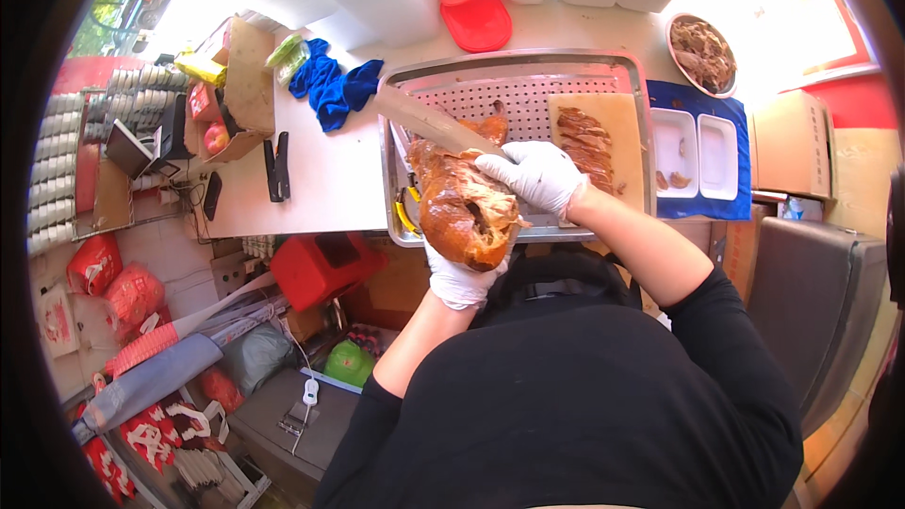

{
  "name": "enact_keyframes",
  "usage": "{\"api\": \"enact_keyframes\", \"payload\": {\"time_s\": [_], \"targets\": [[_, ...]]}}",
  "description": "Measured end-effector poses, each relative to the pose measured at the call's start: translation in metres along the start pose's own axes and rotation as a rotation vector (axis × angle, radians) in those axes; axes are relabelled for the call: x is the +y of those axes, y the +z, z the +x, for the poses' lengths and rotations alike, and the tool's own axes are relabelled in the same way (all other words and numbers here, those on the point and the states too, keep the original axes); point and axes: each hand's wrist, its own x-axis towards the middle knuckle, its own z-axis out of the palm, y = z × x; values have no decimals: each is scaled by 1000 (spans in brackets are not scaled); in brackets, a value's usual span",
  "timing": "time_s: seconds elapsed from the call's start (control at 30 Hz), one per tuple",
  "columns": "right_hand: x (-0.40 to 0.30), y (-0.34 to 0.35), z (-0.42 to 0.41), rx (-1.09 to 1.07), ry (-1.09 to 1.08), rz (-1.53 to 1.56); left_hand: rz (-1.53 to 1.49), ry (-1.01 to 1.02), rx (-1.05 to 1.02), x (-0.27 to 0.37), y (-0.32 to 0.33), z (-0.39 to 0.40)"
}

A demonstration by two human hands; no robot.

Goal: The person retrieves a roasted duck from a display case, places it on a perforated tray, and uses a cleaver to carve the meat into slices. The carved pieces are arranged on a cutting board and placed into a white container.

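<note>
Beneath a roasted bird (452, 215), probably a duck, my gloved left hand (461, 281) supports its lower end, with pale torn meat showing on the cut side. My gloved right hand (539, 175) grips a broad knife (431, 121), its blade lying across the top of the bird and pointing up and left. The bird hangs over the front edge of a perforated metal tray (527, 60). Inside the tray lie another roasted piece (491, 126), yellow-handled scissors (406, 215), and a cutting board (629, 155) bearing sliced meat (585, 145).
Two white foam trays (717, 155) rest on a blue cloth at the right, one with small meat scraps. Behind them stands a bowl of meat pieces (703, 56). A red lid (477, 20), a crumpled blue towel (332, 85) and a cardboard box (247, 78) are on the table.
</note>
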Motion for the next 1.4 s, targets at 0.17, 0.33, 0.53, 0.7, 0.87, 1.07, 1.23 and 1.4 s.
{"api": "enact_keyframes", "payload": {"time_s": [0.17, 0.33, 0.53, 0.7, 0.87, 1.07, 1.23, 1.4], "targets": [[-1, -69, -23, -53, 124, 169, -237, -147, 97, 15, 13, 2], [102, -178, -9, 74, 224, -354, -201, -89, 237, 9, 27, 2], [141, -186, 5, 110, 261, -657, -191, -78, 264, 3, 28, 5], [152, -177, 7, 280, 27, -871, -186, -42, 270, -3, 24, 6], [150, -176, 5, 341, -21, -957, -162, -28, 290, -5, 29, 6], [163, -184, 0, 389, -38, -856, -194, -60, 275, -5, 36, 6], [169, -181, -4, 434, -104, -825, -140, -44, 257, -5, 30, 6], [144, -187, 5, 231, -45, -956, -109, -50, 244, -3, 29, 6]]}}
